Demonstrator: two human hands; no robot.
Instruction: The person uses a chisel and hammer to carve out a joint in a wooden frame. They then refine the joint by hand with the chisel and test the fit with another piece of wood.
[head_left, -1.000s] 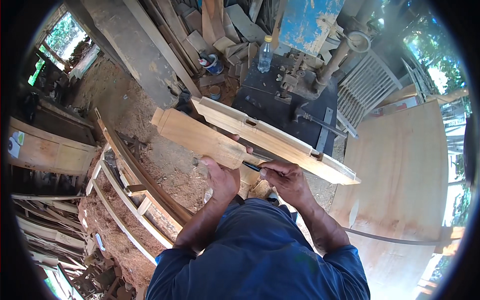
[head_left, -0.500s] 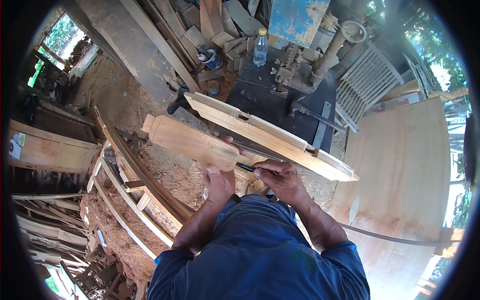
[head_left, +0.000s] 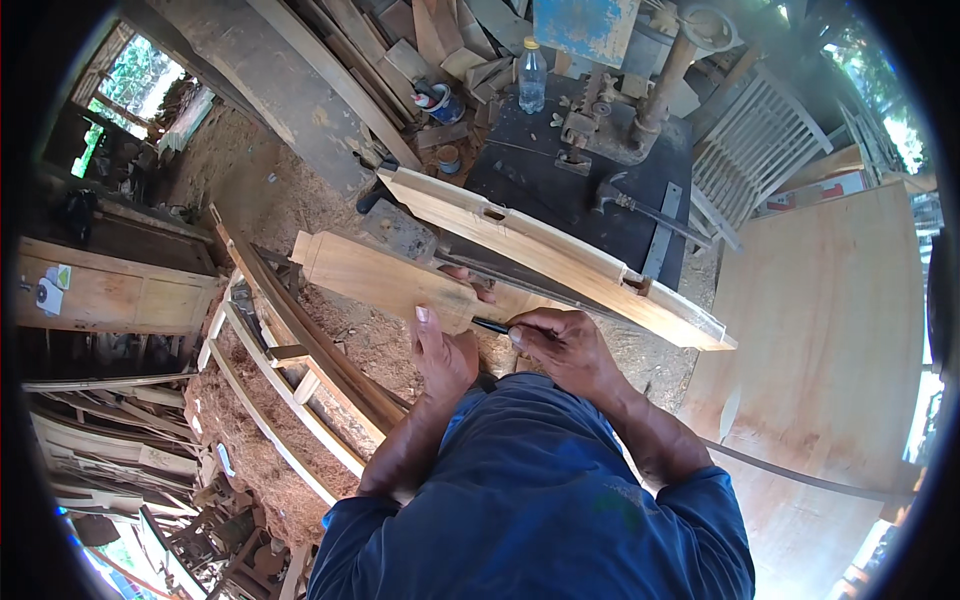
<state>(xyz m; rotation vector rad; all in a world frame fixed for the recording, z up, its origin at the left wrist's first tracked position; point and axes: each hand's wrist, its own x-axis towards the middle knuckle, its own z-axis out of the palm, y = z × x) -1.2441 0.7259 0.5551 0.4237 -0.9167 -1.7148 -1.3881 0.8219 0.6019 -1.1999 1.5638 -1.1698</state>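
Note:
My left hand (head_left: pixel 447 362) grips a flat, pale wooden board (head_left: pixel 375 282) with a narrowed tongue at its far left end. Its thumb lies along the near edge, and the other fingertips show past the far edge. Between the fingers of my right hand (head_left: pixel 572 350) is a slim black pen (head_left: pixel 490 326), its tip at the board's right end. Whether the tip touches the wood I cannot tell. Just beyond, a long wooden plank (head_left: pixel 520 242) with slots cut in its upper edge lies slantwise along the dark worktable (head_left: pixel 540 190).
On the worktable are a hammer (head_left: pixel 650 214), a metal ruler (head_left: pixel 663 236), a clear bottle (head_left: pixel 532 82) and a metal stand (head_left: pixel 665 95). A curved wooden frame (head_left: pixel 290 350) stands on the left over shavings. At right is a large wooden panel (head_left: pixel 810 320); scrap wood lies at the back.
The view has shifted slightly, so the surroundings sit further right. My left thumb now points more straight up along the board. Both hands keep their hold.

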